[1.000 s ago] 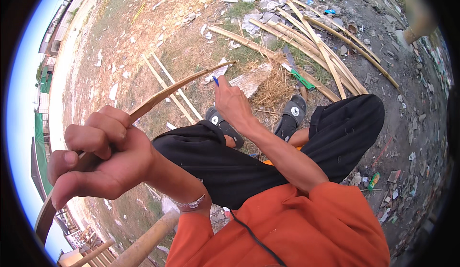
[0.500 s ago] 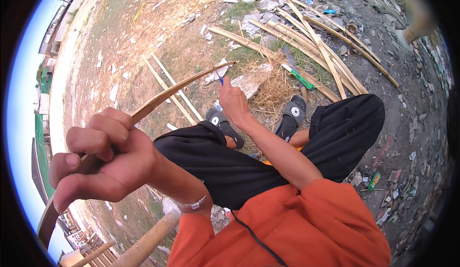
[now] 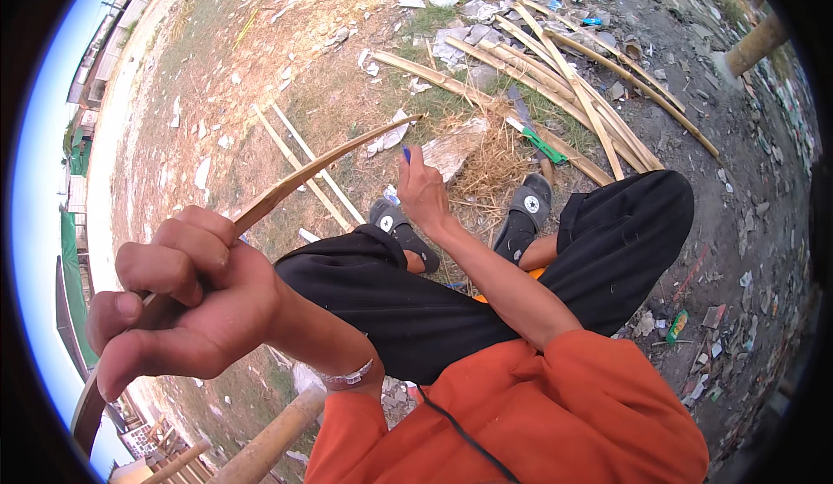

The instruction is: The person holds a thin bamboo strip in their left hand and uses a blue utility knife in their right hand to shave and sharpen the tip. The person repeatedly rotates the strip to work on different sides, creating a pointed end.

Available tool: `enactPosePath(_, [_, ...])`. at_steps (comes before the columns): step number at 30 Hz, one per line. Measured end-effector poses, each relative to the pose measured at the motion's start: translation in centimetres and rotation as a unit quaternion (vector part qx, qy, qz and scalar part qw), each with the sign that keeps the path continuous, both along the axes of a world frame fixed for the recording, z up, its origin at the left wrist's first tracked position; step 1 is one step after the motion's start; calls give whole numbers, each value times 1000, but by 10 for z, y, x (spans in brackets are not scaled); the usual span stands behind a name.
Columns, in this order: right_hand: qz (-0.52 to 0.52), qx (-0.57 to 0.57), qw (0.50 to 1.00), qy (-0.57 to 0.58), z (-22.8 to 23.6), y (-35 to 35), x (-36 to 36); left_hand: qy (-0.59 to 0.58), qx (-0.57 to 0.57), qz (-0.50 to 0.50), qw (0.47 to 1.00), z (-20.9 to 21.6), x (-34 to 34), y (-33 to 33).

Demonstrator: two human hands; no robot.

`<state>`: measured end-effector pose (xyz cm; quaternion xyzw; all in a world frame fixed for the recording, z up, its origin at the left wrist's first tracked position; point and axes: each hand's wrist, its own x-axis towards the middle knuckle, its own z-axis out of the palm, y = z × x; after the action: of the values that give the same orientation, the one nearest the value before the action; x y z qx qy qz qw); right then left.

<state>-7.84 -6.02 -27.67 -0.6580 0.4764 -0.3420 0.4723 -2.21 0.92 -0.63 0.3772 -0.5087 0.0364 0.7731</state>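
My left hand (image 3: 195,297) is wrapped round a long bamboo strip (image 3: 299,176), raised at the left. The strip slants up to the right, its thin tip above my right hand (image 3: 423,196). My right hand is closed on a slim blue object (image 3: 406,152); only a short end shows, so its kind is unclear. That end sits just below the strip, apart from it. Beyond my feet lie bamboo shavings (image 3: 486,170), a green-handled knife (image 3: 544,147) and a long dark blade with a wooden handle (image 3: 546,170).
Several split bamboo lengths (image 3: 568,85) lie piled at the far right. Two pale strips (image 3: 291,158) rest on the ground behind the raised one. A bamboo pole (image 3: 269,436) stands at the lower left, another post (image 3: 757,46) at the far right. Stone chips and litter cover the ground.
My right hand has dropped slightly, taking the blue object a little away from the strip. My left hand keeps its hold, and the whole view has shifted slightly.
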Motion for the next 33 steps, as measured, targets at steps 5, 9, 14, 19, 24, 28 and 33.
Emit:
enactPosePath(5, [-6, 62, 976, 207, -78, -35, 12, 6, -13, -28, 1000, 5, -6, -13])
enactPosePath(9, [-10, 20, 996, 83, -14, -13, 7, 10, -12, -7, 1000, -1, 5, -2])
enactPosePath(14, [10, -45, 994, 100, -34, -17, 20, 16, -17, 8, 1000, 1, -2, -7])
enactPosePath(19, [54, 5, 984, 167, -19, -8, 22, 39, -21, 78, 996, 4, 13, -6])
enactPosePath(24, [-33, 72, 962, 262, -132, -12, -14, -30, -25, -17, 999, -2, 15, -5])
enactPosePath(28, [-24, 9, 991, 133, -34, -18, -2, 2, -28, -14, 1000, 3, 20, -1])
enactPosePath(33, [20, -79, 996, 25, 3, -11, 14, 29, -6, 42, 999, 5, 3, -5])
